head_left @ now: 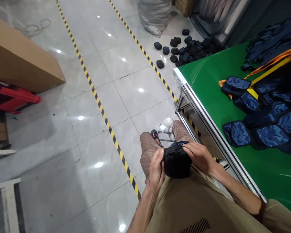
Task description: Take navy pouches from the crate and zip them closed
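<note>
I hold a small black pouch [176,161] in my lap with both hands. My left hand [157,168] grips its left side, fingers curled against the fabric. My right hand [200,156] closes over its top right edge, where a strip of blue lining shows. My knees and a sandalled foot are just beyond the pouch.
A green table [208,84] with a metal edge stands at my right, bearing several blue camouflage pouches [237,132] and orange straps. Several finished dark pouches [184,48] lie on the tiled floor near a grey sack [154,14]. A cardboard box [19,58] sits left.
</note>
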`<state>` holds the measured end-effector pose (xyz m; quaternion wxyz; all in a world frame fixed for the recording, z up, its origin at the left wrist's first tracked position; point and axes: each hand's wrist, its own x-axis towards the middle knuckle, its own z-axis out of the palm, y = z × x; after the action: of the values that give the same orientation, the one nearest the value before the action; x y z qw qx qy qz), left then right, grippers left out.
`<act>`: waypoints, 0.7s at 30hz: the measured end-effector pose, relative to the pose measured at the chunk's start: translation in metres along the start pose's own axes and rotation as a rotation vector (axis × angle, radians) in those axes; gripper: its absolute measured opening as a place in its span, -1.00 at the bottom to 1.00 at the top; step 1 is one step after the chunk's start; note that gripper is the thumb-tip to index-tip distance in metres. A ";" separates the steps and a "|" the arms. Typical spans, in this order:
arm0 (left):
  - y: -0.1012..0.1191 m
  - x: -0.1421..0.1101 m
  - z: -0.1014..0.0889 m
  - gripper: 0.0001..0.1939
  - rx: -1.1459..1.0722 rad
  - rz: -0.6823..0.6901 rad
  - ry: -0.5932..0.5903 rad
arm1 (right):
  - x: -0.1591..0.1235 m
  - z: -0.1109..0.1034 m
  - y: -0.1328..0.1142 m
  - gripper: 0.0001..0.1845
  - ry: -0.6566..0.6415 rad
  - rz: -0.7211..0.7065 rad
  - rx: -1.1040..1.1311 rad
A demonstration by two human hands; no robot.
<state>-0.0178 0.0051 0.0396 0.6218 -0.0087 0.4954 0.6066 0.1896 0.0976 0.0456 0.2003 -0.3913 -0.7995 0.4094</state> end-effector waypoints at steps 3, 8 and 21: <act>-0.003 -0.002 -0.007 -0.47 0.004 0.023 0.044 | -0.003 -0.006 -0.014 -0.68 -0.063 0.101 0.183; -0.005 -0.008 -0.024 -0.46 0.003 0.006 0.038 | -0.002 -0.009 -0.021 -0.61 -0.239 0.436 0.624; -0.002 -0.008 -0.017 -0.57 0.045 0.002 0.016 | 0.022 -0.004 0.011 -0.42 -0.109 0.624 0.754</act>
<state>-0.0247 -0.0118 0.0349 0.6171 0.0012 0.5139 0.5959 0.1839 0.1207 0.0389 0.1538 -0.4905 -0.4496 0.7305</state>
